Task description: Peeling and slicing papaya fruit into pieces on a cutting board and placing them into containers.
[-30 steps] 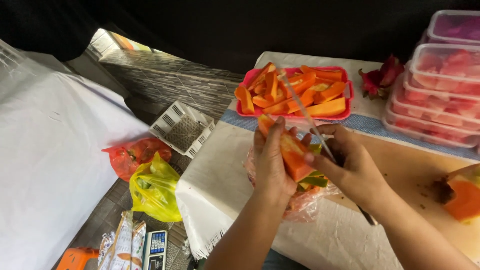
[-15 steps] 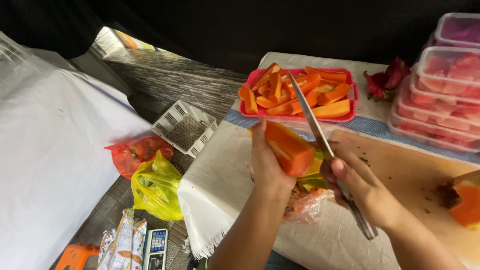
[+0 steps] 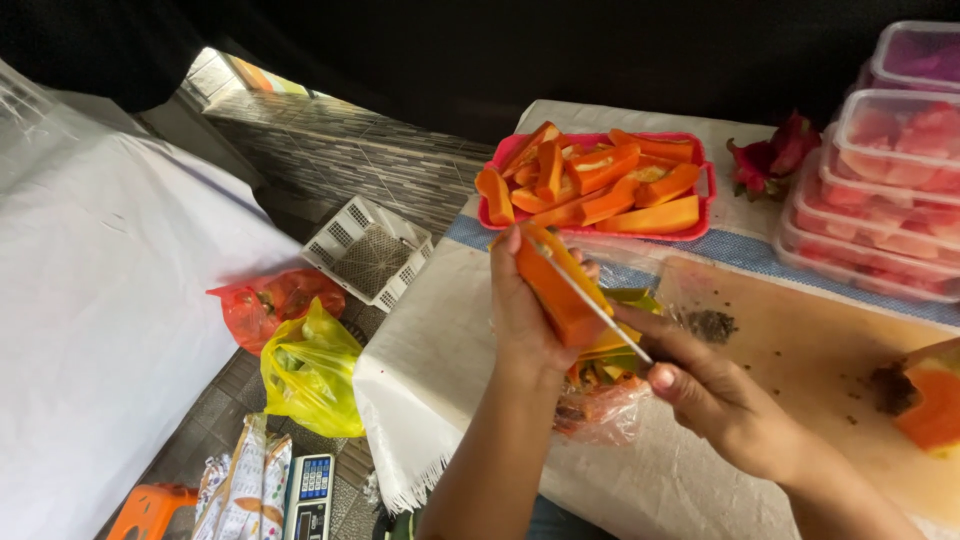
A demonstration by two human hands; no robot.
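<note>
My left hand (image 3: 522,322) grips a long orange papaya slice (image 3: 553,283) upright above the table. My right hand (image 3: 718,392) holds a knife (image 3: 590,300) whose blade lies along the slice's edge. Under both hands sits a clear plastic bag of peels (image 3: 598,398). Behind them a pink tray (image 3: 700,228) is heaped with peeled papaya slices (image 3: 592,180).
A wooden cutting board (image 3: 800,350) carries seeds and a papaya chunk (image 3: 930,405) at right. Stacked clear tubs of cut fruit (image 3: 890,190) and a dragon fruit (image 3: 775,155) stand at the back right. On the floor lie a white basket (image 3: 368,252), red and yellow bags (image 3: 310,365) and a scale (image 3: 308,492).
The knife has swung down from pointing toward the tray and now lies along the slice. My left hand has turned the slice slightly.
</note>
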